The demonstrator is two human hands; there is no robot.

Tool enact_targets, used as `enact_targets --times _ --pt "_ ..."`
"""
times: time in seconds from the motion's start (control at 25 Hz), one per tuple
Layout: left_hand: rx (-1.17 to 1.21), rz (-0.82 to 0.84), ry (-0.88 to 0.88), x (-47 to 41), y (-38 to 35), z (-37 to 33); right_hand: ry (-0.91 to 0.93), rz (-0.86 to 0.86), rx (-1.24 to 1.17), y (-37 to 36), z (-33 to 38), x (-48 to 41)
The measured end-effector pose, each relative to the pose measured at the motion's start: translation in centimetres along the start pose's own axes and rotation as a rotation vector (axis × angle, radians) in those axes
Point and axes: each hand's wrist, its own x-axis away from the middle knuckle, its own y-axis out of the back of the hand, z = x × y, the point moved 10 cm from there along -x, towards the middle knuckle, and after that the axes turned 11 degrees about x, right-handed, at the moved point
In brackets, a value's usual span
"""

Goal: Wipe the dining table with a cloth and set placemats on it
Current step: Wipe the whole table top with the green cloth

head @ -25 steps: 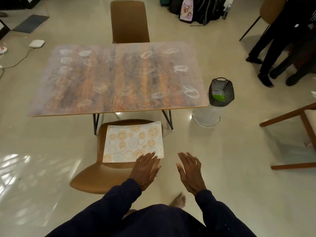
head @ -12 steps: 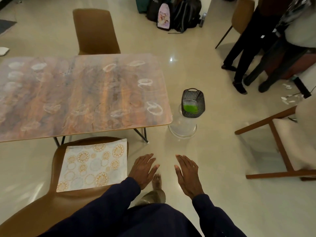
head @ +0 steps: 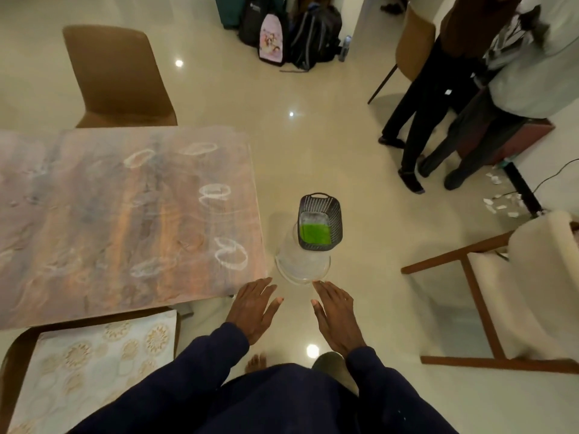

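While both arms reach forward above the floor, the left hand [head: 253, 308] and the right hand [head: 336, 317] hang side by side and apart, each grip spread, fingers straight, holding nothing. Low on the left, a patterned placemat [head: 94, 368] lies flat on a brown chair seat [head: 12, 355], its long axis running left to right. The frame edge and the left sleeve [head: 188, 371] cut off its near part, and its far edge lies along the near edge of the surface [head: 125, 220]. That wood-grain top bears pale ring marks and is cut off on the left. Beyond the hands, a dark basket [head: 335, 214] sits on a clear tub [head: 302, 264] and holds a green cloth [head: 314, 233]; the cloth's shape and long axis cannot be made out. Farther off stand another chair [head: 119, 76] and some bags [head: 313, 36].
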Motion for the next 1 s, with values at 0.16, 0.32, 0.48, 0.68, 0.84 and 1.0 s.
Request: enact_targets --times 0.16,0.32,0.48,0.68,0.84,1.0 --pt "0.017 -0.014 0.093 -6.3 -0.8 0.5 0.089 0.059 -0.024 0.3 -3.6 -7.7" --pt "-0.012 -0.079 0.22 -12.5 -2.2 1.4 0.194 0.111 -0.031 -0.9 -8.8 -15.6" --pt "0.011 -0.112 0.379 -17.7 -4.5 1.0 0.294 0.244 -0.053 -1.4 -12.9 -22.0" --pt "-0.017 -0.169 0.45 -23.2 -6.3 0.0 0.468 0.321 0.012 -1.5 -15.3 -29.0" --pt "-0.008 -0.159 0.389 -26.6 -6.8 -0.8 0.433 0.349 0.003 -1.3 -17.3 -32.8" --pt "0.006 -0.12 0.327 -29.2 -8.2 2.0 0.373 0.367 0.032 -3.3 -18.7 -33.5"
